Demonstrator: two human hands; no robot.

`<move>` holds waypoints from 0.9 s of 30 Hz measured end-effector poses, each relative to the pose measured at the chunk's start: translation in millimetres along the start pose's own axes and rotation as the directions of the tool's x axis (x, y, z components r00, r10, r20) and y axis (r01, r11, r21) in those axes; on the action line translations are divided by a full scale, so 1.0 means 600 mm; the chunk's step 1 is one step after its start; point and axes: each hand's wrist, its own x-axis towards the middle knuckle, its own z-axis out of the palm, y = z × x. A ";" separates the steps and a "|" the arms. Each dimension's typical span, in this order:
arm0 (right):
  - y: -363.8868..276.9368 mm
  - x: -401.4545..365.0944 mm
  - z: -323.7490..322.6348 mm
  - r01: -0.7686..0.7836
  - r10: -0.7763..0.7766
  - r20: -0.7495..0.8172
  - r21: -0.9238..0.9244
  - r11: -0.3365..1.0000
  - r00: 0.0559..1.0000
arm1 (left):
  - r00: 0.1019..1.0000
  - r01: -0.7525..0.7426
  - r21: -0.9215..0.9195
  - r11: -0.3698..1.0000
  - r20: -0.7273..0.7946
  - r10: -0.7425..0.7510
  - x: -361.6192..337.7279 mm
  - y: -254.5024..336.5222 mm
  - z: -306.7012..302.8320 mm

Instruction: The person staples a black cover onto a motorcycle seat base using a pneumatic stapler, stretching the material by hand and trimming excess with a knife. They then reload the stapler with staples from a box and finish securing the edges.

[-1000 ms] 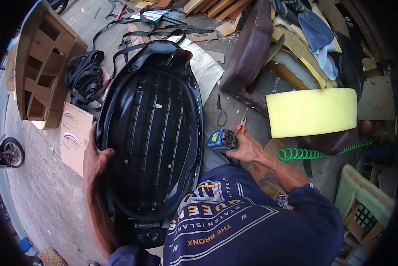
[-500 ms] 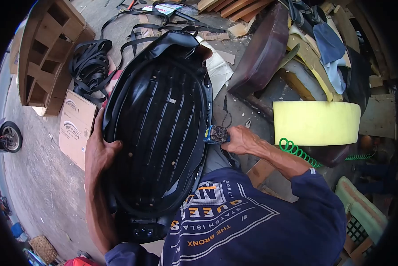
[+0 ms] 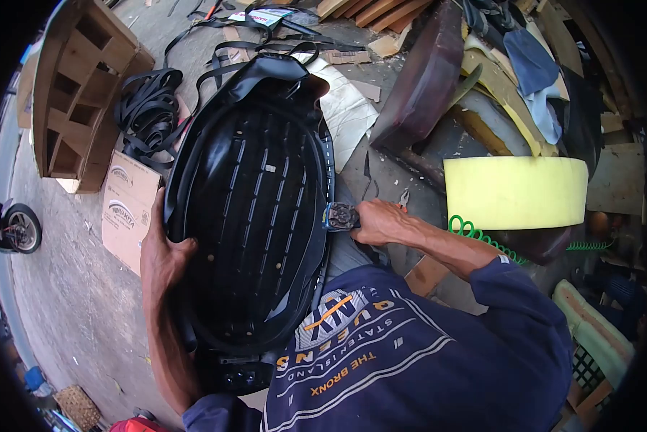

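Observation:
A long black seat shell (image 3: 255,216), its ribbed hollow underside facing up, lies across the person's lap with black covering folded over its rim. My left hand (image 3: 166,252) grips the shell's left edge, thumb over the rim and fingers on the outer side. My right hand (image 3: 377,222) is closed around a staple gun (image 3: 341,217), whose blue-edged head is against the shell's right rim. A row of staples runs along that rim above the tool.
Cardboard (image 3: 130,209), tangled black straps (image 3: 149,111) and a wooden frame (image 3: 86,93) are at the left. At the right are a yellow foam block (image 3: 514,193), a green coiled hose (image 3: 475,234), a maroon cushion (image 3: 421,79) and pliers (image 3: 404,199).
The shell has shifted slightly left in view. My right hand and the staple gun have moved a little left with it, still at the right rim. My left hand keeps its hold.

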 end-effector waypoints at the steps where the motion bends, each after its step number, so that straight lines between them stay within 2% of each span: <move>1: -0.001 -0.003 -0.003 0.028 -0.028 0.000 0.035 0.999 1.000 | 0.999 -0.028 -0.008 1.000 -0.023 0.028 -0.003 -0.004 0.002; 3: 0.004 -0.022 -0.004 0.040 -0.040 -0.008 0.086 0.996 0.999 | 0.999 -0.035 -0.041 0.999 0.012 0.036 -0.005 -0.013 -0.001; 5: 0.010 -0.039 -0.024 0.061 -0.052 -0.075 0.113 0.992 0.996 | 0.996 -0.092 -0.009 0.996 -0.008 0.092 -0.001 -0.023 -0.002; 6: 0.017 -0.049 -0.025 0.053 -0.025 -0.137 0.202 0.978 0.990 | 0.995 -0.095 -0.006 0.995 -0.008 0.095 0.002 -0.017 -0.005; 8: 0.036 -0.052 -0.020 0.018 0.015 -0.143 0.225 0.974 0.990 | 1.000 -0.008 -0.019 1.000 0.027 0.008 0.004 0.000 -0.004; 11: 0.045 -0.061 -0.009 -0.018 0.057 -0.152 0.248 0.969 0.987 | 0.998 -0.054 -0.073 0.996 0.020 0.056 0.018 -0.039 0.006; 13: 0.042 -0.062 0.000 -0.006 0.036 -0.149 0.202 0.979 0.988 | 0.999 -0.036 -0.082 0.996 0.038 0.039 0.011 -0.027 0.003; 14: 0.042 -0.056 0.003 -0.060 0.072 -0.071 0.165 0.984 0.995 | 0.998 -0.011 -0.092 0.996 0.056 0.016 0.009 -0.021 0.002; 15: 0.043 -0.055 0.003 -0.059 0.073 -0.075 0.168 0.984 0.995 | 0.998 -0.016 -0.089 0.996 0.055 0.021 0.011 -0.023 0.003; 17: 0.043 -0.056 0.005 0.062 -0.035 -0.142 0.191 0.980 0.989 | 0.998 -0.060 -0.092 0.994 0.011 0.061 0.014 -0.033 0.007; 20: 0.040 -0.046 0.004 0.068 -0.057 -0.088 0.126 0.990 0.994 | 0.999 -0.054 0.006 0.999 0.009 0.054 0.003 -0.011 0.003; 24: 0.026 -0.030 0.002 0.062 -0.059 -0.045 0.068 0.996 0.997 | 0.999 -0.050 -0.002 0.999 0.000 0.050 0.004 -0.014 0.003; 27: 0.027 -0.017 0.012 0.137 -0.133 -0.084 0.044 0.990 0.988 | 0.999 -0.038 -0.015 0.999 0.006 0.038 0.006 -0.018 0.002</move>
